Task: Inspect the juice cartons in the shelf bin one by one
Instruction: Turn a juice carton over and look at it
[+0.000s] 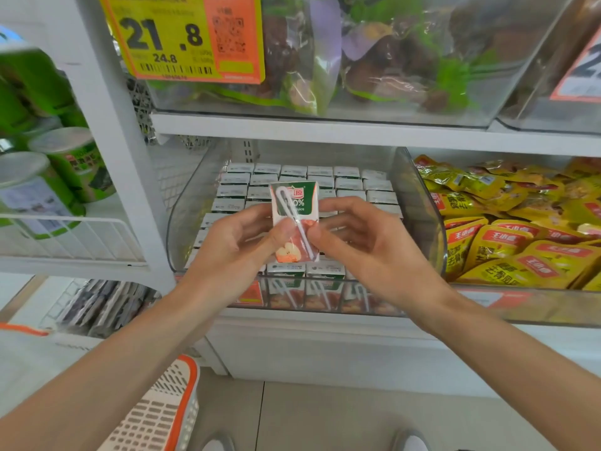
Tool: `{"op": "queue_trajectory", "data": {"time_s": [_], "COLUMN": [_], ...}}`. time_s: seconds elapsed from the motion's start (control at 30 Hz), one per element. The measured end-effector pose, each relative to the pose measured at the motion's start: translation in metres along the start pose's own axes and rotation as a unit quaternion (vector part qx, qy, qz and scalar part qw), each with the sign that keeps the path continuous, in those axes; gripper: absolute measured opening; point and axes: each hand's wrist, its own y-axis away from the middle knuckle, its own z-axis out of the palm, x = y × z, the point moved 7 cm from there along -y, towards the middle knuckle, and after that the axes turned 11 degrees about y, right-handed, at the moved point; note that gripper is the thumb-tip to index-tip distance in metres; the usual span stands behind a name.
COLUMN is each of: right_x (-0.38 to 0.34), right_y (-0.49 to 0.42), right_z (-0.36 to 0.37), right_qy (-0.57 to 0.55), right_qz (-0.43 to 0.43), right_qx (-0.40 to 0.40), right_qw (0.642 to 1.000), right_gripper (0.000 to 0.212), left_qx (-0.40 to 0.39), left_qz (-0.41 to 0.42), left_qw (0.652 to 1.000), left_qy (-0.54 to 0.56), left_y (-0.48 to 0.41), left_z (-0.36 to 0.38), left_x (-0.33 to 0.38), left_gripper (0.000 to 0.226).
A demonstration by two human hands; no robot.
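Inspection is in hand: one juice carton [294, 206], straw side facing up, is pinched by the left hand [234, 242] at its 8 o'clock and the right hand [361, 236] at 4 o'clock, above the shelf bin [419, 206] (packed in rows). Next, likely: turn it over, then slot it back.
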Motion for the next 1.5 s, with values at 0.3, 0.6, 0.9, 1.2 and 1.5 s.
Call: {"op": "queue_trajectory", "data": {"time_s": [0.3,0.6,0.9,1.2,1.5], "right_x": [0.017,0.024,0.015,0.014,0.022], "right_y": [0.006,0.006,0.006,0.004,0.001], "right_z": [0.002,-0.001,0.01,0.006,-0.004], "right_qy": [-0.073,-0.106,-0.06,-0.034,-0.11], "right_qz": [0.056,0.084,0.045,0.03,0.051], "right_qx": [0.003,-0.003,-0.054,-0.068,0.011], "right_qw": [0.996,0.991,0.996,0.997,0.993], "right_gripper": [0.03,0.019,0.049,0.034,0.037], "left_qx": [-0.003,-0.004,-0.047,-0.042,-0.001], "left_qz": [-0.041,-0.036,-0.023,-0.049,-0.057], "left_qw": [0.998,0.999,0.999,0.998,0.997], "left_qy": [0.043,0.022,0.0,0.02,0.057], "left_y": [0.003,0.001,0.002,0.003,0.0], "left_z": [0.004,0.003,0.014,0.013,0.003], "left_x": [-0.004,-0.006,-0.002,-0.004,-0.009], "left_gripper": [0.028,0.027,0.04,0.041,0.034]}}
